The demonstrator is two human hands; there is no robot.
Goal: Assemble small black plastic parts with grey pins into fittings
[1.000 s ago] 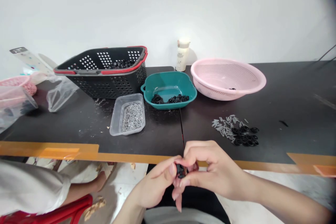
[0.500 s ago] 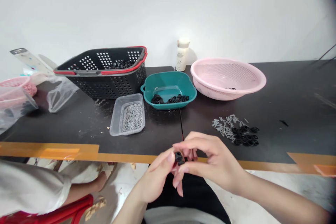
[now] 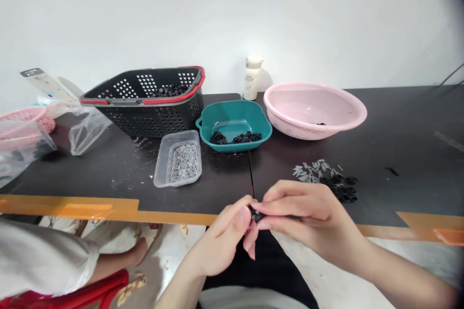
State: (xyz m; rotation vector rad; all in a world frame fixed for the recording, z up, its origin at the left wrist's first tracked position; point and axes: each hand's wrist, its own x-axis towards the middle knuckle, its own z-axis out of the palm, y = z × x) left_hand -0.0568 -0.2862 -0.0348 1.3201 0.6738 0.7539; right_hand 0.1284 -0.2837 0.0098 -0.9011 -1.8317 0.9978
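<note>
Grip: left hand (image 3: pixel 221 244), right hand (image 3: pixel 308 215), pinching black piece (image 3: pixel 255 214)

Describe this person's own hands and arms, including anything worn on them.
The bare left hand and bare right hand wear no gloves, rings or bracelets; the nails look unpainted. The forearms show no sleeves. Below them is black clothing.

Pink plastic colander (image 3: pixel 286 125) beside teal tray (image 3: pixel 232 118)

Hands drawn up and to the right

The right hand (image 3: pixel 311 217) has moved right, now partly covering the black rings (image 3: pixel 342 188); the small black piece (image 3: pixel 255 214) sits higher, and the left hand (image 3: pixel 221 244) has followed it.
</note>
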